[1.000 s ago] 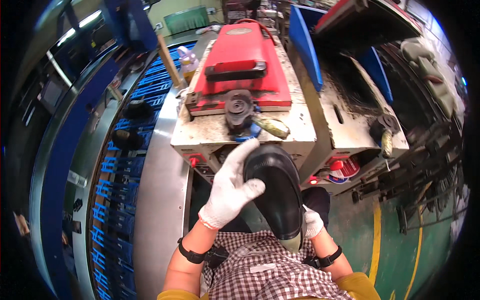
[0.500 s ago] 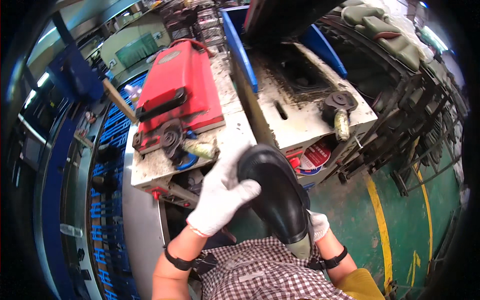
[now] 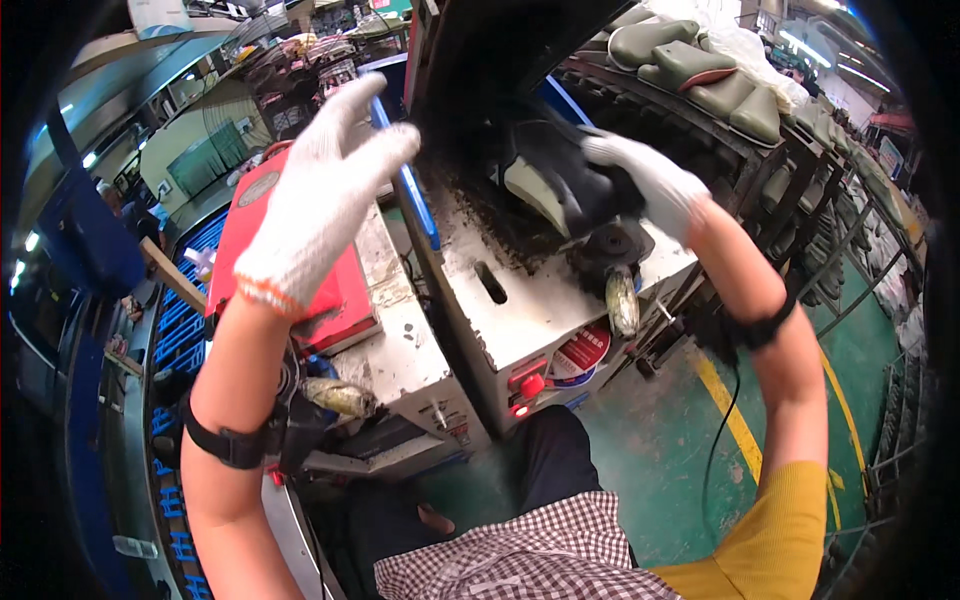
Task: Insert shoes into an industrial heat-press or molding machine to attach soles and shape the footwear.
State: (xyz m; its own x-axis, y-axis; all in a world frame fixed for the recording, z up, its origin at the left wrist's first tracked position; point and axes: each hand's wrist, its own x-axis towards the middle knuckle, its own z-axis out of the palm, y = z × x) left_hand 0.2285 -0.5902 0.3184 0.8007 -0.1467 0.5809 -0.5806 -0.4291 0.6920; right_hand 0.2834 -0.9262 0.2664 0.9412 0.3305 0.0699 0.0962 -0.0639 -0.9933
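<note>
A glossy black shoe (image 3: 572, 165) with a pale area on its side (image 3: 535, 195) is tilted over the dark opening of the right-hand white machine (image 3: 520, 310), beneath a raised black lid (image 3: 490, 60). My right hand (image 3: 648, 182), in a white knitted glove, grips the shoe from its right side; the fingertips partly disappear behind it. Likewise gloved, my left hand (image 3: 330, 180) is raised before the red lid (image 3: 345, 290) of the neighbouring machine. Its thumb and fingers are spread, holding nothing.
A black clamp with a tape-wrapped handle (image 3: 622, 300) sits at the right machine's front edge. Olive-green shoes (image 3: 690, 75) fill a rack at the right. Blue racks (image 3: 180, 340) stand at the left. A blue panel (image 3: 415, 205) rises between the machines.
The black shoe has gone from in front of my body up to the right machine's opening, in my right hand. My left hand has come away from it and risen to the left.
</note>
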